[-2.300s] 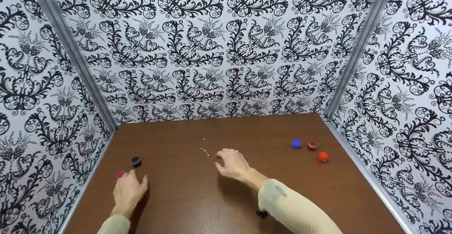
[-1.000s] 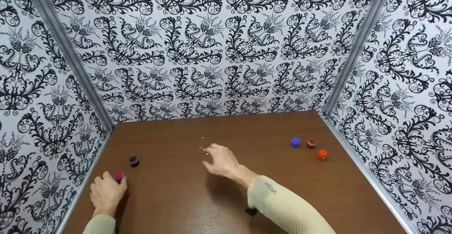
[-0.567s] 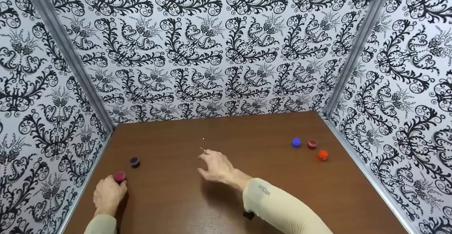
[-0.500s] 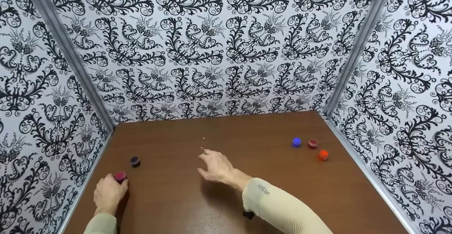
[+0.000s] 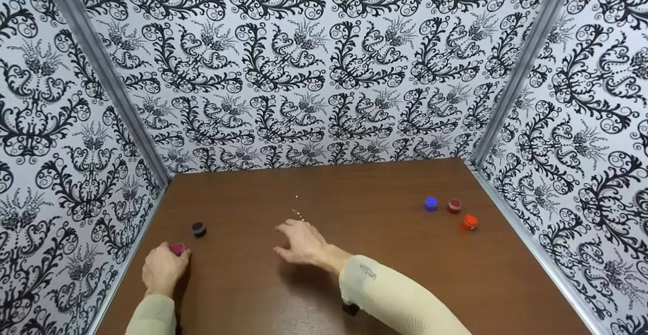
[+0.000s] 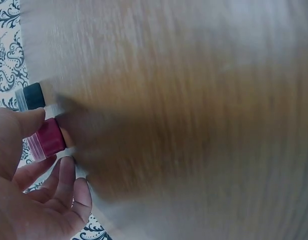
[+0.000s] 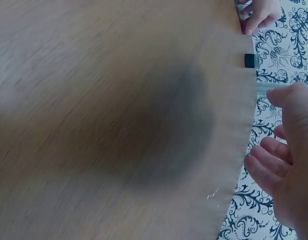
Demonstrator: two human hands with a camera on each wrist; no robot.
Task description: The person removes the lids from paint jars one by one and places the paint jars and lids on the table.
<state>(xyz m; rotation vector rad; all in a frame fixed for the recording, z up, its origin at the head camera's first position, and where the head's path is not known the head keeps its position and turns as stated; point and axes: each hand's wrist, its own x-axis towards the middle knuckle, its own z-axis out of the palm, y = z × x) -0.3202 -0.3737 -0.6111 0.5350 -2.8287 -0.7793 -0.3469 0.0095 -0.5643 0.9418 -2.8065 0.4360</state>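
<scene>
At the table's left side, my left hand point(image 5: 164, 268) grips a small pink paint jar point(image 5: 177, 248) between thumb and fingers. The left wrist view shows this pink jar point(image 6: 47, 138) with a clear end, the thumb on one side and fingers on the other. A black jar point(image 5: 199, 229) stands just beyond it, apart from the hand. Over the middle of the table hovers my right hand point(image 5: 301, 244), its fingers relaxed and nothing in them; its shadow falls on the wood below.
At the right stand a blue jar point(image 5: 431, 204), a dark red jar point(image 5: 454, 206) and an orange jar point(image 5: 470, 222). Small pale marks point(image 5: 298, 215) lie on the brown table point(image 5: 354, 188) beyond the right hand. Patterned walls point(image 5: 324, 72) enclose the table's back and sides.
My left hand has come from beside the black jar, round to the near left of the pink jar, and closed its fingers on it. The right hand has drifted left and slightly nearer.
</scene>
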